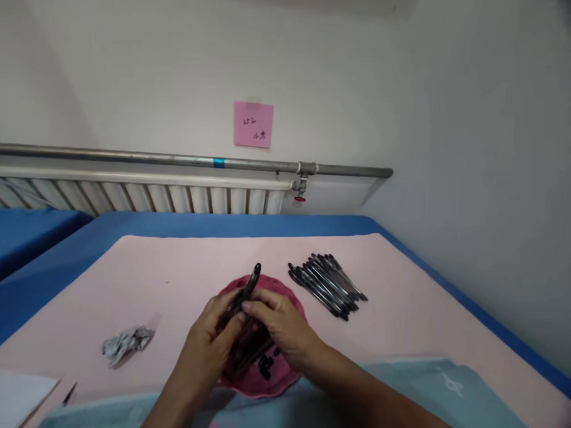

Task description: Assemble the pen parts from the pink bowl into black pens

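Observation:
Both of my hands meet over a pink scalloped bowl [290,289] and hold one dark pen [252,283], its black capped end pointing up and away. My left hand [213,330] pinches the pen from the left, fingers curled. From the right, my right hand [279,320] closes thumb and fingers on the same pen. Inside the bowl lie several small black caps [265,367] and some dark pen parts, partly hidden under my hands. To the right of the bowl, a row of clear pens with black ends [327,284] lies side by side on the pink sheet.
A crumpled grey wad [127,344] lies left on the pink sheet [181,260]. White paper [12,395] and a small dark pointed piece [69,394] are at the lower left. Light blue cloth [415,393] runs along the near edge. Behind stand a radiator [197,198] and pipe [151,158].

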Demonstrator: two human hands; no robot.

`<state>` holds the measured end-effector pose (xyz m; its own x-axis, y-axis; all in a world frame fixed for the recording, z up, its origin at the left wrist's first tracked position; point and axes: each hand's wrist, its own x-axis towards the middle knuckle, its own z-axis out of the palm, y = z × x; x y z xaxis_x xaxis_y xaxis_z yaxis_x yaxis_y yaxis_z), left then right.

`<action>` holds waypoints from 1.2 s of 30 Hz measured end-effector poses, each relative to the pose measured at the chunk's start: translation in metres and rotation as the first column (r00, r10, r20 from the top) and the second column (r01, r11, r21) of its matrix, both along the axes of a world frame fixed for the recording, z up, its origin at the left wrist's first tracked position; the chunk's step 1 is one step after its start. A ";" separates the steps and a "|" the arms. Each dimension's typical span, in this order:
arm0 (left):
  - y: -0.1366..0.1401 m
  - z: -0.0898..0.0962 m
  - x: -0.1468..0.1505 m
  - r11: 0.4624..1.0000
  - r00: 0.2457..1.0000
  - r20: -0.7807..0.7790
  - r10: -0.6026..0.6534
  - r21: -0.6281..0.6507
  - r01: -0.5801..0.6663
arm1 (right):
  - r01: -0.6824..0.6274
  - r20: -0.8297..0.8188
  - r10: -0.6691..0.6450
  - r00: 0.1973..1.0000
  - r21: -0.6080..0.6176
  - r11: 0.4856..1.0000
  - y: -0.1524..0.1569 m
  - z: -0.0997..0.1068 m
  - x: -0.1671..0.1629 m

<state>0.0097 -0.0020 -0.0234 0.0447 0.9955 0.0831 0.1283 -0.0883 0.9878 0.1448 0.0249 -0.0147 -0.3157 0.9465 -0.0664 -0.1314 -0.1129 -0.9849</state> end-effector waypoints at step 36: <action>0.003 -0.002 -0.007 0.971 0.582 -0.783 0.219 0.233 -0.053 | -0.673 0.893 -0.322 0.315 0.450 0.587 0.016 0.005 0.046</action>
